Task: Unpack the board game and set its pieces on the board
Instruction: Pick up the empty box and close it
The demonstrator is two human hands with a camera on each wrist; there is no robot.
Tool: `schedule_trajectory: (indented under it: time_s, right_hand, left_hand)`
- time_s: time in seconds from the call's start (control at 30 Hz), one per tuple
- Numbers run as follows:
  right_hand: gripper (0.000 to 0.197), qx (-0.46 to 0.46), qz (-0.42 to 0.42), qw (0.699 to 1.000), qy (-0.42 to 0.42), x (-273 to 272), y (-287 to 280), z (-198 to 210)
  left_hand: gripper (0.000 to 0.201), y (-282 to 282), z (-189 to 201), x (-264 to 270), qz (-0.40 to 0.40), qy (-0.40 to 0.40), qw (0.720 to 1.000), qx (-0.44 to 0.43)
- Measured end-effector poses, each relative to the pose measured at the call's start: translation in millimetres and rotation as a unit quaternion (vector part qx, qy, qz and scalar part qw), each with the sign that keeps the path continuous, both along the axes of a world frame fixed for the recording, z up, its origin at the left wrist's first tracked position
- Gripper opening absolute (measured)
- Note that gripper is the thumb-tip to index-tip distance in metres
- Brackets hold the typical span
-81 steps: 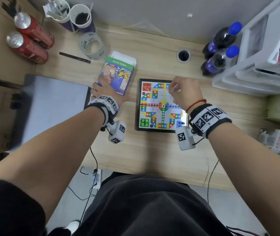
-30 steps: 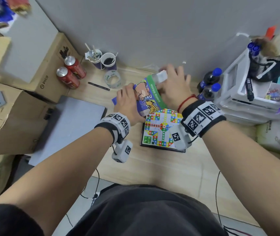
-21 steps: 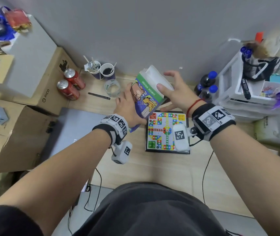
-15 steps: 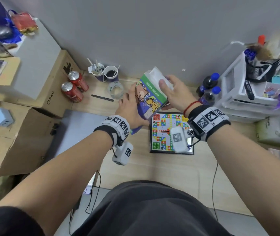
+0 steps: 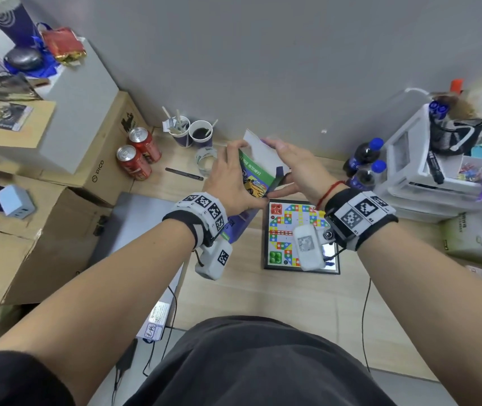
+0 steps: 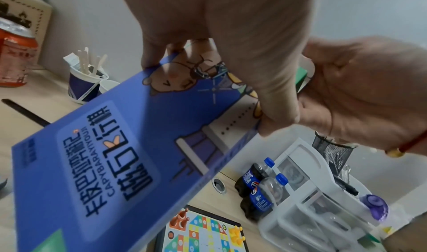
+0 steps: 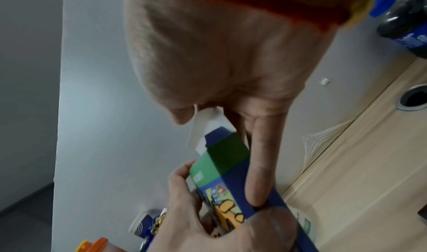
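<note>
The blue and green game box (image 5: 254, 177) is held tilted in the air above the desk's far side. My left hand (image 5: 231, 183) grips its left side, thumb on the printed front (image 6: 115, 155). My right hand (image 5: 295, 168) holds the upper end, fingers lying over the open white flap (image 5: 259, 148) and one finger along the box edge (image 7: 221, 164). The colourful board (image 5: 301, 235) lies flat on the desk below my right wrist. Red pieces (image 6: 180, 219) and yellow pieces (image 6: 235, 231) stand in its corners.
Two red cans (image 5: 136, 159), two paper cups (image 5: 190, 133), a tape roll (image 5: 204, 159) and a black pen (image 5: 184, 174) sit at the back left. Two cola bottles (image 5: 365, 162) and a white drawer unit (image 5: 427, 174) stand to the right. A grey pad (image 5: 134, 221) lies left of the board.
Both hands picked the box up off the desk. Over the last half second it tipped further away, and my right hand moved up over the open flap end.
</note>
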State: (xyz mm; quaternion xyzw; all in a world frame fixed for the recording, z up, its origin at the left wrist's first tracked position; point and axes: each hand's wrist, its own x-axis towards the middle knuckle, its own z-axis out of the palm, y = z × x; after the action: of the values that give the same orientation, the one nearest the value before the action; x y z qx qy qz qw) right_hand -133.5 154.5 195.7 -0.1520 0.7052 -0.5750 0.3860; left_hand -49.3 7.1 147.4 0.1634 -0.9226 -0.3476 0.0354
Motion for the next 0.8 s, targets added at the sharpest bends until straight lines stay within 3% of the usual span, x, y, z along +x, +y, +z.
schedule_trajectory:
  time_s: [0.17, 0.3, 0.4, 0.57, 0.7, 0.8]
  right_hand:
    - [0.034, -0.014, -0.010, 0.999, 0.034, -3, 5, -7]
    - [0.033, -0.010, -0.039, 0.994, 0.105, 0, 4, -12]
    - [0.028, 0.014, -0.045, 0.986, 0.158, 3, 3, -13]
    - [0.032, 0.079, -0.001, 0.970, 0.230, 4, 4, -18]
    - [0.043, 0.103, 0.087, 0.931, 0.338, 1, 7, -25]
    - [0.042, 0.111, 0.128, 0.929, 0.329, -7, 8, -26]
  left_hand:
    - [0.112, 4, 2, -2, 0.003, -0.004, 1.000, 0.006]
    - [0.133, 8, 4, -6, 0.016, 0.025, 0.999, 0.023]
    - [0.137, 11, 7, -9, 0.005, 0.007, 1.000, 0.006]
    - [0.130, 17, 11, -11, 0.019, -0.008, 1.000, 0.015]
    - [0.113, 16, 12, -11, 0.028, -0.011, 0.999, 0.021]
    - [0.104, 16, 8, -9, 0.023, -0.020, 0.999, 0.014]
